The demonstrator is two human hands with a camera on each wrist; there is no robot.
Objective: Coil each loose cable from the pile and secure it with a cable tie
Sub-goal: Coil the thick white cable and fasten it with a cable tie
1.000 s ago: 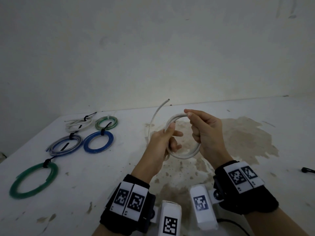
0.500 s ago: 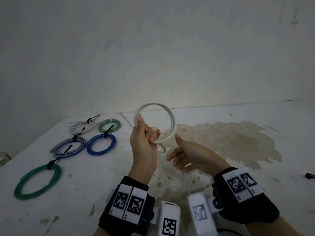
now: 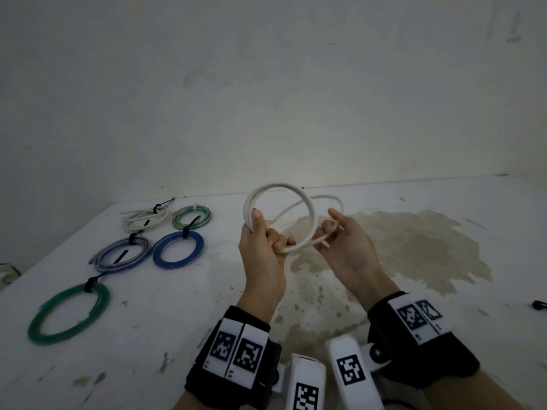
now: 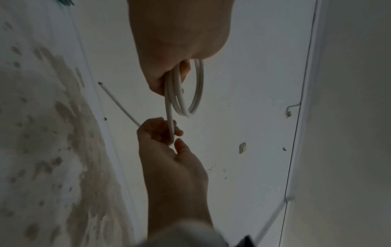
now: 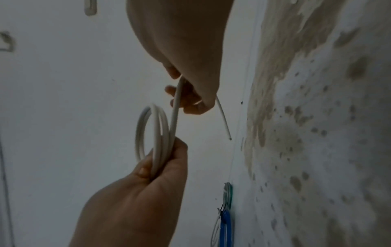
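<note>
Two or three turns of the white cable (image 3: pixel 281 220) already stand as an upright ring above the table (image 3: pixel 177 306), held in the air between your hands. Your left hand (image 3: pixel 260 255) grips the gathered turns at the ring's lower left, thumb pressed up along the strands and fingers curled round them. Your right hand (image 3: pixel 346 250) pinches the loose run just to the right of the ring, fingers curled round that single strand. From that pinch the free tail (image 5: pixel 223 120) runs on past your right fingers, away from the coil and toward the wall, ending in a bare cut tip. The next wrap turns on this: the tail lies to the right of the ring, its long axis pointing away from the coil, so your right hand, the nearer one, probably has to carry it over the top into your left-hand grip. The exact number of turns is hard to count, since the strands overlap and the wrist views blur. How much tail is left is unclear. Five finished coils, among them the green coil (image 3: pixel 69 313) and the blue coil (image 3: pixel 178 253), lie tied at far left, well apart. I can make out no loose tie near your hands.
</note>
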